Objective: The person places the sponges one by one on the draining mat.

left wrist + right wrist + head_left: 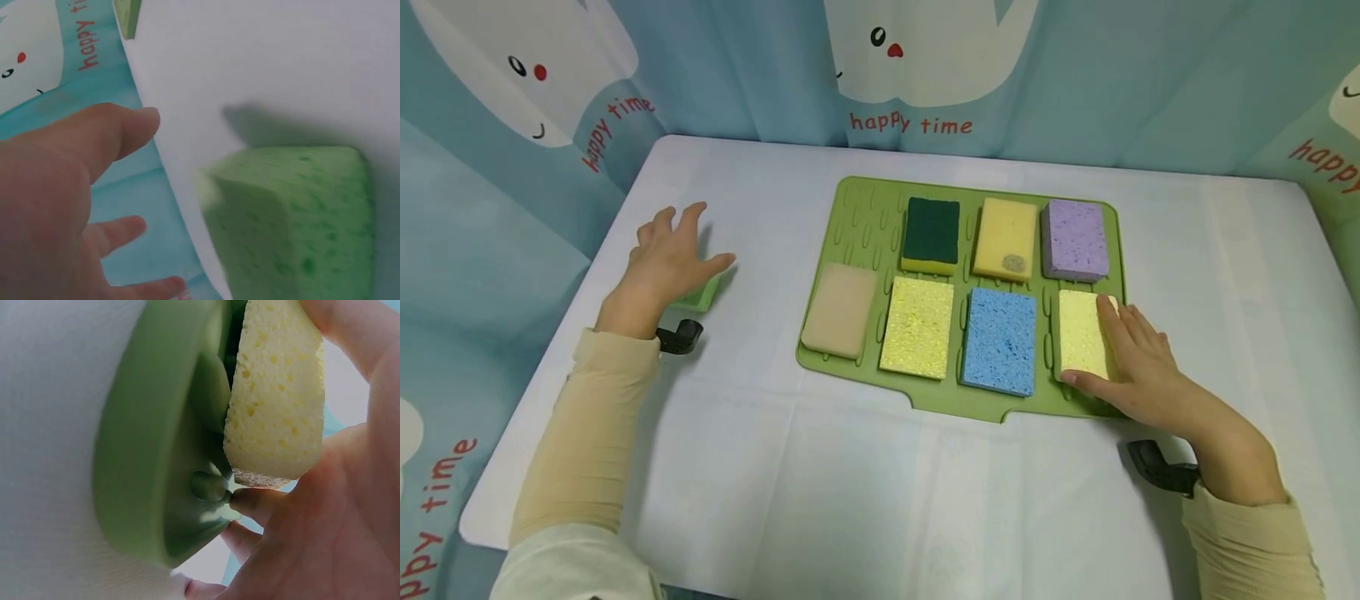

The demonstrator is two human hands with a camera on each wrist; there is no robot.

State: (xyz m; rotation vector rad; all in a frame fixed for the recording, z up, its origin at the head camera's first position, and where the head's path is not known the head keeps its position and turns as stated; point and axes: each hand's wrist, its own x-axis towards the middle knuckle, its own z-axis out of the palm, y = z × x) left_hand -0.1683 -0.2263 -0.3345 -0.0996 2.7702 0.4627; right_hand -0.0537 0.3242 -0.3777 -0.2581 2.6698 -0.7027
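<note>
Over the left part of the table my left hand (662,262) hovers with fingers spread, holding nothing. Just beneath it lies a green sponge (702,296), partly hidden by the hand; the left wrist view shows this speckled green sponge (306,225) apart from the thumb. My right hand (1150,379) grips a pale yellow sponge (1081,333) at the front right corner of a green mat (857,221). In the right wrist view, thumb and fingers lie on different sides of the pale yellow sponge (275,394), close over the mat's raised rim (134,469).
The mat also bears a dark green scouring sponge (931,229), a yellow sponge (1006,229) with a greyish spot, a purple sponge (1075,237), a beige sponge (841,308), a bright yellow sponge (917,325) and a blue sponge (998,342). A printed curtain (760,75) hangs behind the table.
</note>
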